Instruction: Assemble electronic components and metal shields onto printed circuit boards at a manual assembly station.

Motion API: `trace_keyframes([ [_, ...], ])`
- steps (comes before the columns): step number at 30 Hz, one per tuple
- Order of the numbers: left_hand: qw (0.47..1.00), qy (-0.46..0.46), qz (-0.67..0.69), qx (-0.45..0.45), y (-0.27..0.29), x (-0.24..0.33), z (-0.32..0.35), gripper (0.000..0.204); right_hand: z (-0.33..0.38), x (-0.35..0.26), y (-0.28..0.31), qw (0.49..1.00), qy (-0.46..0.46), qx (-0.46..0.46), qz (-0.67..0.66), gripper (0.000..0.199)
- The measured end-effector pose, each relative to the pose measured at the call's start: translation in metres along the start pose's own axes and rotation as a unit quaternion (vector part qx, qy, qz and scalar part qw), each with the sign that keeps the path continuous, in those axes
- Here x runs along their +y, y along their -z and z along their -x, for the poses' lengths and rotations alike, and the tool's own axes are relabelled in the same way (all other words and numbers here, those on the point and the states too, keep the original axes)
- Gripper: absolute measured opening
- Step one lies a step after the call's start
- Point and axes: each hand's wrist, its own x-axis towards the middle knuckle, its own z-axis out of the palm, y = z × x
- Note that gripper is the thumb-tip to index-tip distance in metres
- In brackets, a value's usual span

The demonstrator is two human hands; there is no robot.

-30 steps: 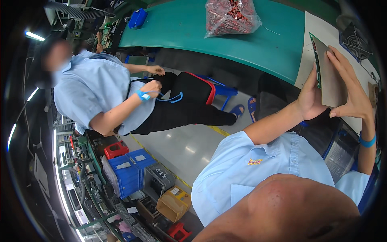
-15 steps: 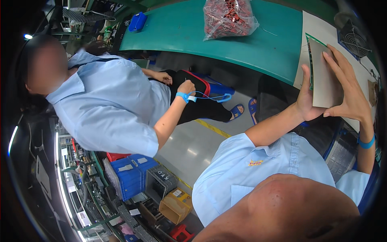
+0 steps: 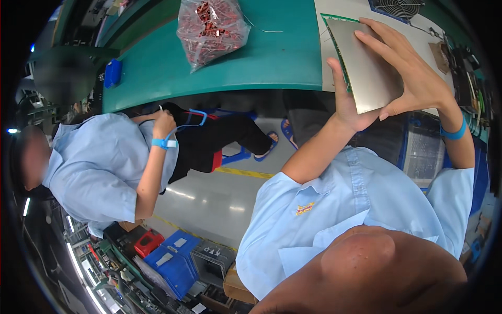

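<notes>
A flat silver-grey metal plate with a green circuit board edge along its left side is held up over the front of the bench. My left hand grips it from below at the lower left, one digit upright beside the green edge and the other fingers hidden behind. My right hand wraps the right side, fingertips on the upper face and thumb near the bottom corner. A blue wrist strap circles my right wrist. What lies behind the plate is hidden.
A clear bag of red-and-black parts rests on the green bench mat, with a small blue bin farther left. A fan sits at the back right. To my left sits a co-worker; blue crates stand behind on the floor.
The view has swung, so the bench, bag and co-worker appear shifted left. The plate's face shows more broadly now, still in both my hands.
</notes>
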Motion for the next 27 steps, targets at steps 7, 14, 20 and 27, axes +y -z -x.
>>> trace_keyframes([
  [7,1.0,0.018,-0.001,-0.018,-0.041,0.005,-0.006,0.101,-0.002,-0.008,0.035,1.0,-0.018,-0.003,-0.012,0.135],
  [14,0.988,0.026,0.152,-0.02,-0.077,0.032,-0.015,0.108,-0.029,-0.02,0.094,0.999,-0.003,-0.015,-0.03,0.134],
  [20,0.988,0.054,0.126,-0.077,-0.075,0.065,-0.009,0.117,0.0,0.011,0.128,0.989,-0.095,0.02,-0.111,0.13],
  [27,0.991,0.018,0.134,0.005,-0.057,0.115,0.024,0.11,0.044,0.025,0.121,0.974,-0.199,-0.104,0.023,0.14],
])
